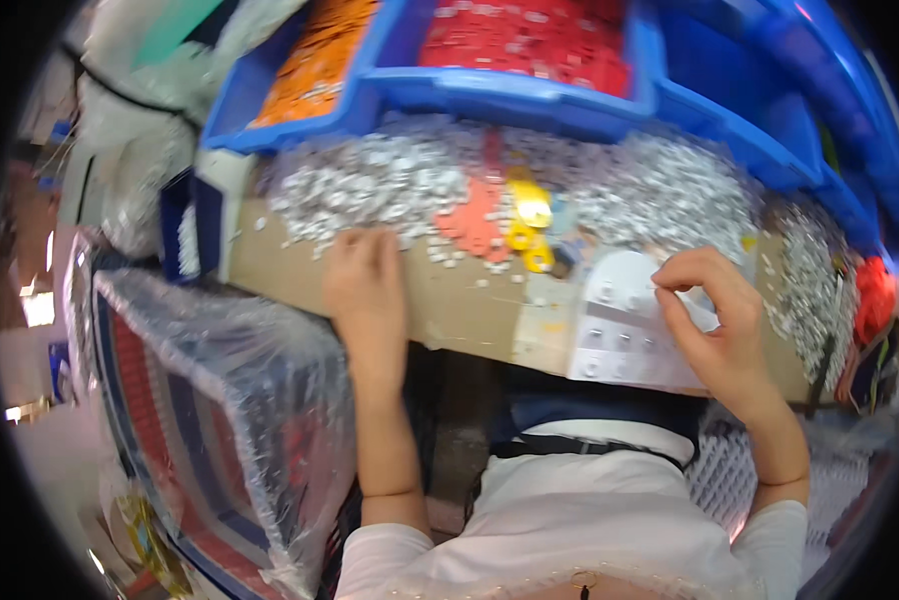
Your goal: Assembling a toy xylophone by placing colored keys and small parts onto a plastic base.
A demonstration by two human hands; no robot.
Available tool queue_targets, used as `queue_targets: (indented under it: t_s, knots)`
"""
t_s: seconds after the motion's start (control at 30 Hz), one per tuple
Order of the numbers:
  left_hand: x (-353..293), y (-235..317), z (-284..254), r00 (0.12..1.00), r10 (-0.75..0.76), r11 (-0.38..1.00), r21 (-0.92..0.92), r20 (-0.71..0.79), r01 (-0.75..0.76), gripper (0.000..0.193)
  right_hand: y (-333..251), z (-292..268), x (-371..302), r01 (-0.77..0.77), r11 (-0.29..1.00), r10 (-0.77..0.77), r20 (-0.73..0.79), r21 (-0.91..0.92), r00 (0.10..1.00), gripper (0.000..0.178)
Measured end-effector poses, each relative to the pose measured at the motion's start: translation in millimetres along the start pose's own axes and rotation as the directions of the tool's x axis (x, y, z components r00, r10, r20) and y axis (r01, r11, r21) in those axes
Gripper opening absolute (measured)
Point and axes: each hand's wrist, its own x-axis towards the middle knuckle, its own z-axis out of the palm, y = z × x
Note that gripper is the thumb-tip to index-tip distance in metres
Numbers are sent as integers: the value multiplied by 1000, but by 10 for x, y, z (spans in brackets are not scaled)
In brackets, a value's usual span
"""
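Observation:
My left hand [368,272] reaches to the near edge of a heap of small white pieces [370,180], its fingers bent down and drawn together. Whatever lies between those fingertips is hidden and blurred. Over a white sheet with a rounded top [598,318], my right hand [718,312] pinches thumb and forefinger. Anything in that pinch is too small to make out. Small round pieces sit in rows on the sheet, and the hand covers its right part. Between the hands lie flat coral-pink pieces [473,222] and shiny yellow pieces [530,218].
Blue bins line the back, holding orange pieces [315,60] and red pieces [530,40]. More white pieces [665,195] lie heaped behind the sheet. A small dark box [192,228] stands at the left. Below it is a striped bag [240,390] under clear plastic. Something red [873,298] lies far right.

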Motion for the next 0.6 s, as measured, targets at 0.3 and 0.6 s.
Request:
queue_targets:
  t_s: [0.3,0.6]
  knots:
    - [-491,1217,241,873,471,742,-592,128,-314,24,333,-480,-827,-413,911,406,-156,-16,901,10]
    - [-575,1777,649,532,819,538,-614,216,-578,32,369,-410,-790,-386,922,384,-45,-31,922,7]
